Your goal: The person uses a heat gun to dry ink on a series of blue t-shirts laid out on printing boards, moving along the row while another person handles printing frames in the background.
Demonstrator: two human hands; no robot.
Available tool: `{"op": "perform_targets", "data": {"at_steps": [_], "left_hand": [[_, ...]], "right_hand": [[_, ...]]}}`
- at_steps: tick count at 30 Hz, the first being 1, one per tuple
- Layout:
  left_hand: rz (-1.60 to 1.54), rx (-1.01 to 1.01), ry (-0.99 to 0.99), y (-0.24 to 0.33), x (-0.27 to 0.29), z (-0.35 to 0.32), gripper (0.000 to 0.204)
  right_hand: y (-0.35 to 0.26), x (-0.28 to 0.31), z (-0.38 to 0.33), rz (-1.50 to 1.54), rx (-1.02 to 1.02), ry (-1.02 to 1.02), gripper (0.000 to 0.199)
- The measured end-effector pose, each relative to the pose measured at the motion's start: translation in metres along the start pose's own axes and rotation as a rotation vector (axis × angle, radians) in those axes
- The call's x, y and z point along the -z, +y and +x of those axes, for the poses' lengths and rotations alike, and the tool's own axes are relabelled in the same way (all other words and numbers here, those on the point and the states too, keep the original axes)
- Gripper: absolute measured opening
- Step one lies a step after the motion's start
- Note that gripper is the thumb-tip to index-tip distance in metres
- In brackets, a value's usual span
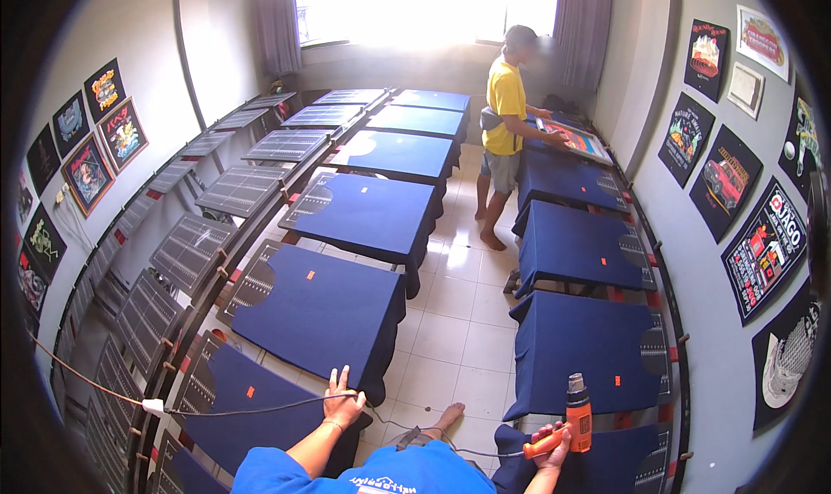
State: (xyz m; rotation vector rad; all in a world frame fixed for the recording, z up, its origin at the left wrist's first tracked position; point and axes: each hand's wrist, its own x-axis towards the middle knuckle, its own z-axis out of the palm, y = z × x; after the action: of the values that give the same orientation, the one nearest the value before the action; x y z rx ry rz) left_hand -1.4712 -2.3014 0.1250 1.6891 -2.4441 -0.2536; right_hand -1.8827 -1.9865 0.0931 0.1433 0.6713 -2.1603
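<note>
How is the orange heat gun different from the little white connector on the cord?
The heat gun is orange and black; the connector is white. The heat gun looks bigger than the connector. The right hand holds the heat gun, but no hand holds the connector. Both have a cord attached.

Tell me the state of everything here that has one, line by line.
Left hand: holding cord
Right hand: gripping heat gun
Heat gun: held, power state unclear
Cord: running to white connector
Blue cloths: spread over boards
Framed screen: held by co-worker
Curtains: parted
</note>
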Motion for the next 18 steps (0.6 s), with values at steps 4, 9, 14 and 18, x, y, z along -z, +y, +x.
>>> {"op": "perform_targets", "data": {"at_steps": [4,9,14,18], "left_hand": [[0.0,0.011,-0.033,0.0009,0.0032,0.0009,0.034],[-0.01,0.015,-0.022,0.0012,0.0015,0.0019,0.034],[0.023,0.026,-0.041,0.0028,0.0016,0.0028,0.036],[0.012,0.036,-0.043,0.002,-0.0018,0.0042,0.036]], "right_hand": [[-0.0016,-0.0029,-0.0006,-0.003,-0.006,0.017,0.035],[-0.0008,-0.0026,0.0005,-0.015,0.01,0.025,0.035],[-0.0019,-0.0026,0.0017,-0.02,0.009,0.02,0.036],[-0.0021,-0.0042,0.0017,-0.019,0.013,0.017,0.035]]}}
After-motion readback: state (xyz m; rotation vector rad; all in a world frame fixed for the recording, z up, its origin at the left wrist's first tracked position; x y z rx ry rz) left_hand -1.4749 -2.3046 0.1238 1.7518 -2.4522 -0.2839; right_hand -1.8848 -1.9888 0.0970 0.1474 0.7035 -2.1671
